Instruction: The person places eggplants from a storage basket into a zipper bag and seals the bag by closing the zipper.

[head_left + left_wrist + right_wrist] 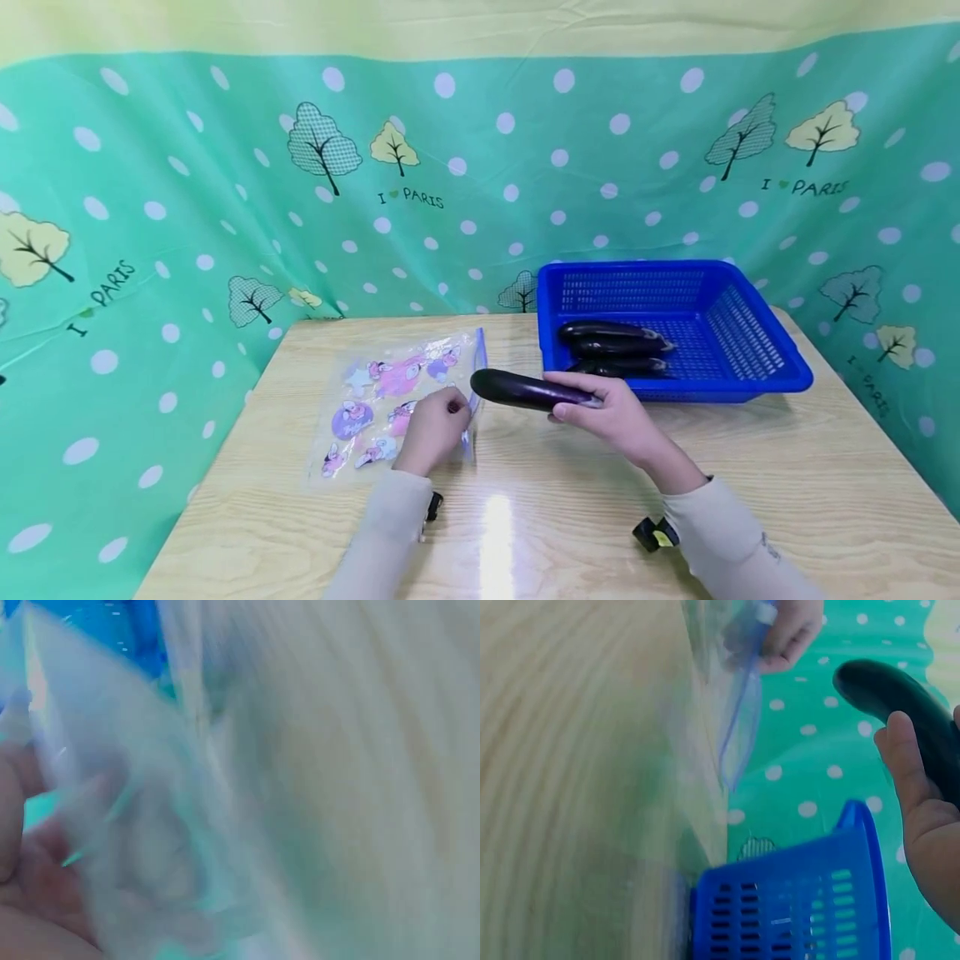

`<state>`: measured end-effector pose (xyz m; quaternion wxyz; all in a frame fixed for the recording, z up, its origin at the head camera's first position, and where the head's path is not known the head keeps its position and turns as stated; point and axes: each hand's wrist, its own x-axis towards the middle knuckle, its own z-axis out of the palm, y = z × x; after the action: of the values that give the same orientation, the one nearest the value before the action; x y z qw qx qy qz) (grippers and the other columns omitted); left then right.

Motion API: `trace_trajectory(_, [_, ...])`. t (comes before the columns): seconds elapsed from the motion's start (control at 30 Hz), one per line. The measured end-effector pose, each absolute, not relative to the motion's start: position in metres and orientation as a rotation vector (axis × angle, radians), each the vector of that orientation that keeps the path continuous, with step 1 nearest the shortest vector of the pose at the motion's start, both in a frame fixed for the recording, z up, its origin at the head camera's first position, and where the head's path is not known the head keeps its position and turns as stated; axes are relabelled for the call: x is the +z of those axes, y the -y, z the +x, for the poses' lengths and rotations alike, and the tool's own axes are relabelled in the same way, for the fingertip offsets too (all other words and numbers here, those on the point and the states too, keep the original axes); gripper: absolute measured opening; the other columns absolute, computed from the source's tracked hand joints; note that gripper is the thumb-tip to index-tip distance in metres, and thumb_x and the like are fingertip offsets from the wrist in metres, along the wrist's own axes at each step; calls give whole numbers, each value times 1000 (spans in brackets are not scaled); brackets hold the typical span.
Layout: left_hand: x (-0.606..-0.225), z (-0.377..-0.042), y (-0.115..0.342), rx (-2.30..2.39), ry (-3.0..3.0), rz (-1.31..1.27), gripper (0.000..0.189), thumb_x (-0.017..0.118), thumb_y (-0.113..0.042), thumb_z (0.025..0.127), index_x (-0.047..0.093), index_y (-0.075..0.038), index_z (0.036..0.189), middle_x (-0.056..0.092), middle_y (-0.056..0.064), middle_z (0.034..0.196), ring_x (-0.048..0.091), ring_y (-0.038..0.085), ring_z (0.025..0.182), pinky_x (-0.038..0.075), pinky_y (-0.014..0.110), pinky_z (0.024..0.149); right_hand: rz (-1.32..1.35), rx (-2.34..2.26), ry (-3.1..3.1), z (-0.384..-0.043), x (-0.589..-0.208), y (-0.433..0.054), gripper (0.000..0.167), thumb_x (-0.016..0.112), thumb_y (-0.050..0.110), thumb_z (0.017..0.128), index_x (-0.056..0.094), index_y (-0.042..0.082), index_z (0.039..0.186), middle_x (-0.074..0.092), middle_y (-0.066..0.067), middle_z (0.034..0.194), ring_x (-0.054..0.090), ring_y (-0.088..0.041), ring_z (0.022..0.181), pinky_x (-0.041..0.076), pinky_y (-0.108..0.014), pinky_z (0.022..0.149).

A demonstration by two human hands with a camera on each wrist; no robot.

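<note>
A clear zip bag [375, 408] printed with pink cartoon figures lies on the table, its blue-purple zip edge facing right. My left hand [437, 423] pinches the bag near that edge; the left wrist view shows blurred clear plastic [142, 825] beside the fingers. In my right hand [611, 417] I grip a dark purple eggplant [517, 389] by its stem end, its rounded end pointing left close to the bag's mouth. The right wrist view shows the eggplant [892, 694] held above the table, apart from the zip edge [742, 712].
A blue plastic basket [750, 385] stands at the back right with several eggplants [611, 344] along its left side. The wooden table [585, 517] meets a green dotted cloth [465, 200] behind and at both sides.
</note>
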<state>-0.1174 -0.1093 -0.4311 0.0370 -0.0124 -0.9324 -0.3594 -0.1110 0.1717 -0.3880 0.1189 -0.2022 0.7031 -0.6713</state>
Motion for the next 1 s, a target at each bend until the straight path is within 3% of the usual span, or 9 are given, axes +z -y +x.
trace_trajectory(0.13, [-434,-116,118,-1380,2750,106,8,61,-6,91,66,-5,96,63,-1,76,57,15,66,49,31,60,-574,-1989,-2006,-107,-393,-158,50,72,6,93,56,-7,138,54,-32,132,72,-27,96,57,-34,85])
trace_trajectory(0.27, [-435,-113,126,-1525,2723,156,37,61,-7,94,63,0,130,63,2,71,48,10,52,41,26,47,-535,-2054,-1946,-102,-400,-145,50,71,1,92,54,-12,137,53,-33,133,72,-29,96,57,-35,85])
trace_trajectory(0.4, [-437,-108,135,-1627,2708,168,59,65,-15,97,43,3,149,74,11,92,48,9,50,42,26,45,-468,-2130,-1849,-98,-407,-135,50,69,-3,93,50,-16,137,52,-34,134,72,-28,97,56,-38,88])
trace_trajectory(0.47, [-442,-106,141,-1691,2680,162,63,67,-18,97,40,4,150,74,14,107,57,11,57,47,26,49,-441,-2153,-1822,-97,-411,-131,50,68,-4,93,49,-17,137,51,-35,135,72,-27,97,55,-38,89])
trace_trajectory(0.53, [-447,-104,147,-1760,2649,133,59,66,-17,98,43,5,148,71,16,116,70,16,79,56,26,66,-411,-2163,-1816,-96,-413,-128,50,67,-5,93,49,-17,138,51,-35,135,71,-30,97,55,-38,89])
trace_trajectory(0.6, [-454,-103,152,-1870,2582,108,50,65,-12,97,51,4,143,68,17,122,71,23,96,57,27,77,-381,-2170,-1818,-95,-414,-126,49,66,-6,93,48,-17,138,51,-35,134,70,-35,98,55,-37,89])
trace_trajectory(0.7, [-462,-104,157,-2007,2480,87,37,65,-10,97,63,-2,133,66,13,128,63,27,119,48,34,99,-324,-2170,-1836,-96,-416,-123,49,65,-6,94,49,-16,139,49,-36,133,69,-40,99,55,-37,88])
trace_trajectory(0.83, [-467,-105,158,-2052,2410,74,31,66,-11,96,68,-5,127,65,11,130,59,28,123,46,38,102,-252,-2181,-1862,-98,-418,-120,49,63,-7,94,48,-15,140,46,-36,136,68,-40,102,55,-37,89])
trace_trajectory(1.0, [-465,-102,155,-2012,2404,81,30,65,-4,95,68,0,125,66,17,127,67,29,109,56,29,86,-174,-2188,-1874,-101,-422,-114,48,63,-7,95,50,-12,141,42,-33,142,64,-43,109,54,-35,90])
